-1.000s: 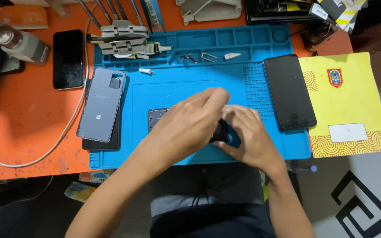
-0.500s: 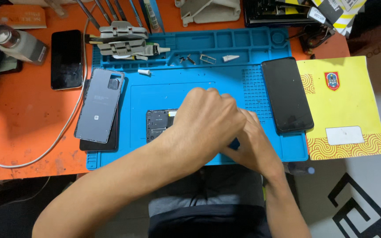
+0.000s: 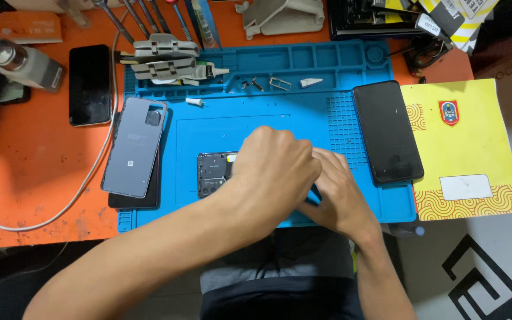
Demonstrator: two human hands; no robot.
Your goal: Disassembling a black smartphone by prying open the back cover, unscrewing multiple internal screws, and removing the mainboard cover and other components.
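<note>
An opened dark phone [image 3: 211,175] lies on the blue work mat [image 3: 256,127], its inner side up. Only its left part shows. My left hand [image 3: 274,172] lies over the rest of it with the fingers curled down onto it. My right hand [image 3: 336,192] comes in from the right, and its fingertips are tucked under my left hand. Whatever the right fingers touch or hold is hidden.
A grey back cover [image 3: 134,145] lies on a dark slab at the mat's left edge. A black phone [image 3: 387,131] lies at the mat's right, another black phone [image 3: 90,84] on the orange table. Small screws and parts [image 3: 280,83], a grey clamp [image 3: 167,62], a white cable [image 3: 84,181] and a yellow booklet [image 3: 466,148] surround the mat.
My left hand has moved up and left over the opened phone, covering the small dark object seen between the fingers a second ago. The view shifted slightly.
</note>
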